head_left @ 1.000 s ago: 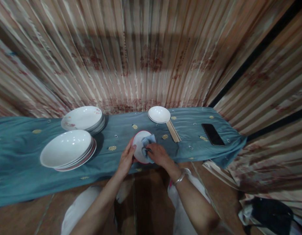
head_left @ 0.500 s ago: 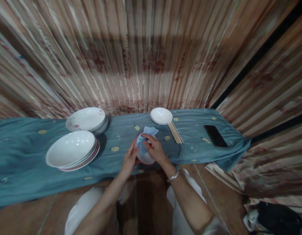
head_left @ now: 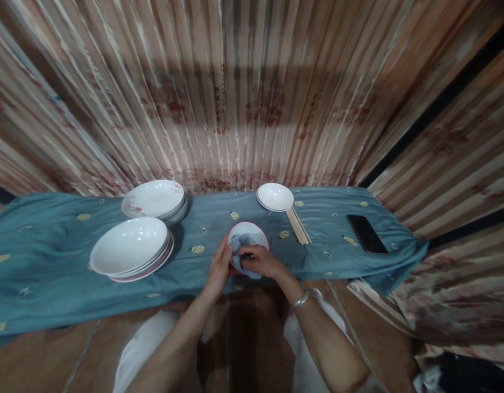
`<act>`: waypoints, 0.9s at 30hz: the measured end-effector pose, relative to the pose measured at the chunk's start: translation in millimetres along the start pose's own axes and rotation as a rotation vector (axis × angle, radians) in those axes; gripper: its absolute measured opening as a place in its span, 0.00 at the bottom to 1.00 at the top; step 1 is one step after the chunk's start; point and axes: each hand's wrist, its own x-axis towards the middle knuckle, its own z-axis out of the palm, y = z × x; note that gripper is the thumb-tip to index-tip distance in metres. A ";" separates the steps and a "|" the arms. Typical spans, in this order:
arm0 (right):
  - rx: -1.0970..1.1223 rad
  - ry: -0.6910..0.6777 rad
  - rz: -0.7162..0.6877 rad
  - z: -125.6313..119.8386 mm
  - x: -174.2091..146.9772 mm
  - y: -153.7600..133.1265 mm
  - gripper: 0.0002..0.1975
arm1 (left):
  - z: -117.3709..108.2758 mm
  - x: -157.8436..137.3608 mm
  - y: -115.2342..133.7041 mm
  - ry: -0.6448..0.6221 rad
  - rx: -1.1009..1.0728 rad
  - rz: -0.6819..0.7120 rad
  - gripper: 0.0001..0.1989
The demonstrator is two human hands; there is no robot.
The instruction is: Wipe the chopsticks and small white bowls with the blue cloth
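Observation:
A white bowl with a red rim (head_left: 258, 231) is at the table's front edge, its inside facing up toward me. My left hand (head_left: 220, 265) grips the bowl by its left side. Inside the bowl, my right hand (head_left: 261, 261) is closed on a light blue cloth (head_left: 244, 240), pressing it against the inner surface. Part of the cloth hangs over the near rim. The right fingertips are partly hidden in the cloth's folds.
At left stand a stack of deep white bowls (head_left: 129, 246) and, behind it, a stack of flower-patterned plates (head_left: 156, 197). Small white bowls (head_left: 275, 195), wooden chopsticks (head_left: 298, 226) and a black phone (head_left: 366, 233) lie to the right on the blue tablecloth (head_left: 211, 218). Pleated curtains hang behind.
My right hand has moved the cloth from the far rim down toward the near side of the bowl. The left hand keeps its hold, and the view has shifted slightly.

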 end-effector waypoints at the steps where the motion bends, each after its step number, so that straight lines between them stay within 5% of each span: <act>1: -0.091 -0.011 0.028 -3.7 -4.0 -1.3 0.10 | 0.6 -0.9 1.0 0.000 -0.006 -0.003 0.33; 5: -0.431 -0.014 0.118 -15.5 -17.4 -0.3 0.11 | 4.3 -6.0 7.3 -0.003 0.036 0.003 0.35; 11: -0.736 0.171 0.225 -19.9 -18.4 3.1 0.12 | 11.1 -11.1 15.4 -0.006 0.084 0.011 0.37; 27: -0.407 0.538 -0.044 -20.2 4.0 11.3 0.20 | 12.9 -11.5 13.7 -0.018 0.063 -0.005 0.35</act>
